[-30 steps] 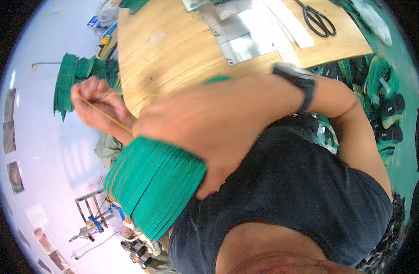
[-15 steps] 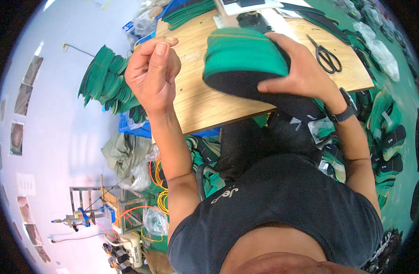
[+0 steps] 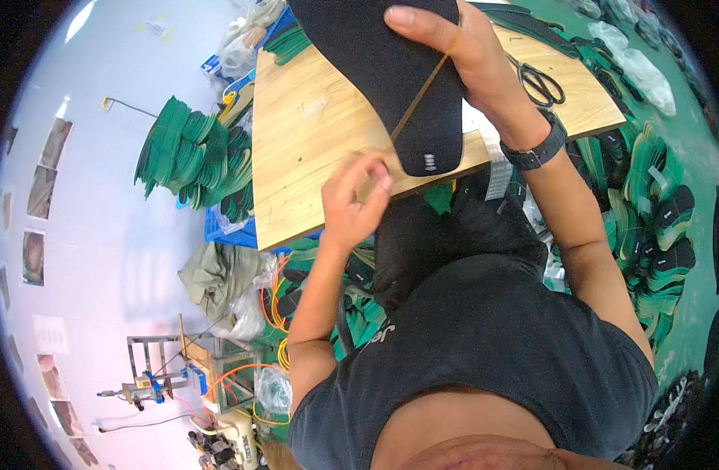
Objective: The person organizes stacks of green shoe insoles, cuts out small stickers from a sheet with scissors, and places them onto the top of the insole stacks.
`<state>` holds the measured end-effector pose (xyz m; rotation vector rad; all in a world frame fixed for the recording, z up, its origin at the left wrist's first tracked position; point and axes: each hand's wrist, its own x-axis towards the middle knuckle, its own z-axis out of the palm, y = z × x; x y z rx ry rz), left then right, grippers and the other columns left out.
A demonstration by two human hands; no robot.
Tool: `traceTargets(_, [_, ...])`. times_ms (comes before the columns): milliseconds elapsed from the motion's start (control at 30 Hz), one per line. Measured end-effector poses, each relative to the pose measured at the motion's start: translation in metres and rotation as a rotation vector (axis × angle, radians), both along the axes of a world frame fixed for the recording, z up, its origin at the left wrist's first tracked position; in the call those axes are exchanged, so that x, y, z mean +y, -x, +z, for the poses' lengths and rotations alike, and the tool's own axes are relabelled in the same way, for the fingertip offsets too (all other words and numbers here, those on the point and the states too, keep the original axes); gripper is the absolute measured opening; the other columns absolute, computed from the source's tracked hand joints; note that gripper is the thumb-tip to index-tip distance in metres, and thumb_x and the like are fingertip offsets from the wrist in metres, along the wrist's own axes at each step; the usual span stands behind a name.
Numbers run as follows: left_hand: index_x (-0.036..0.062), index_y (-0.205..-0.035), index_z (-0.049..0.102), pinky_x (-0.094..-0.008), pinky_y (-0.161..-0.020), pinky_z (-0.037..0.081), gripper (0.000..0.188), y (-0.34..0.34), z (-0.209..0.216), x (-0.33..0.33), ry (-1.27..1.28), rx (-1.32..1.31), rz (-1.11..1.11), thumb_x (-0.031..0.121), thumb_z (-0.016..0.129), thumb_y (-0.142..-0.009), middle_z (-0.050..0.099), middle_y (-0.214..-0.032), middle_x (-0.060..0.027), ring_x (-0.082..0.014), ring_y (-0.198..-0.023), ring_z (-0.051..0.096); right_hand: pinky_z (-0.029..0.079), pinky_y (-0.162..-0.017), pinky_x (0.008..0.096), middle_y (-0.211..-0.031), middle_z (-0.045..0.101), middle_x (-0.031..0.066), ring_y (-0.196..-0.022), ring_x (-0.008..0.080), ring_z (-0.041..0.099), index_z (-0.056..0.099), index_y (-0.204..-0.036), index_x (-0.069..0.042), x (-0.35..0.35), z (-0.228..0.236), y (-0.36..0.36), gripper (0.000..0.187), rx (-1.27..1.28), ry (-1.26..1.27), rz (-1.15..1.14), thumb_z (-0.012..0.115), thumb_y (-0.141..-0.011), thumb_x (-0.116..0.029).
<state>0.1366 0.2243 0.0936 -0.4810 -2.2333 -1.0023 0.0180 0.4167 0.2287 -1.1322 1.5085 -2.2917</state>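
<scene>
In my right hand (image 3: 485, 63) is a stack of shoe insoles (image 3: 422, 86), raised over the table with a black face toward me. The thumb lies across this face and the heel end points down toward me. A thin yellowish rubber band (image 3: 424, 95) runs slantwise over the black face, from beside my right thumb to the insole's left edge near the heel. Just off that edge my left hand (image 3: 355, 200) is closed, with fingers curled and blurred at the band's lower end. The stack's far side is hidden.
Black scissors (image 3: 539, 84) lie on the wooden table (image 3: 297, 157) at the right. Green insole stacks (image 3: 191, 153) stand left of the table, above a blue crate (image 3: 226, 227). More insoles (image 3: 661, 258) pile up at the right. A grey bag (image 3: 214, 270) sits at lower left.
The stack has turned from showing its green side to showing its black face and has moved up. My left hand has come down and right, toward the heel end.
</scene>
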Motion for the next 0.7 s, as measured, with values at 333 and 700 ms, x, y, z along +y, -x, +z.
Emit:
traceTargets(333, [0.0040, -0.138, 0.031, -0.0403, -0.095, 0.045, 0.069, 0.050, 0.013, 0.019, -0.962, 0.183, -0.184, 0.016, 0.057, -0.075, 0.052, -0.124, -0.0168, -0.0265, -0.109, 0.055, 0.046, -0.065, 0.0214, -0.080, 0.055, 0.0042, -0.073, 0.0080, 0.052, 0.054, -0.103, 0.001, -0.080, -0.027, 0.030, 0.041, 0.358, 0.208, -0.266, 0.066, -0.087, -0.034])
traceTargets(700, [0.0025, -0.120, 0.050, -0.0385, -0.085, 0.049, 0.047, -0.003, -0.001, -0.071, -0.991, 0.225, 0.243, 0.024, 0.056, -0.079, 0.060, -0.108, -0.0108, -0.0256, -0.095, 0.059, 0.047, -0.079, 0.0303, -0.098, 0.063, 0.0069, -0.091, 0.0185, 0.061, 0.060, -0.112, -0.005, -0.040, -0.118, -0.001, 0.029, 0.897, -0.211, -0.076, 0.067, -0.086, -0.018])
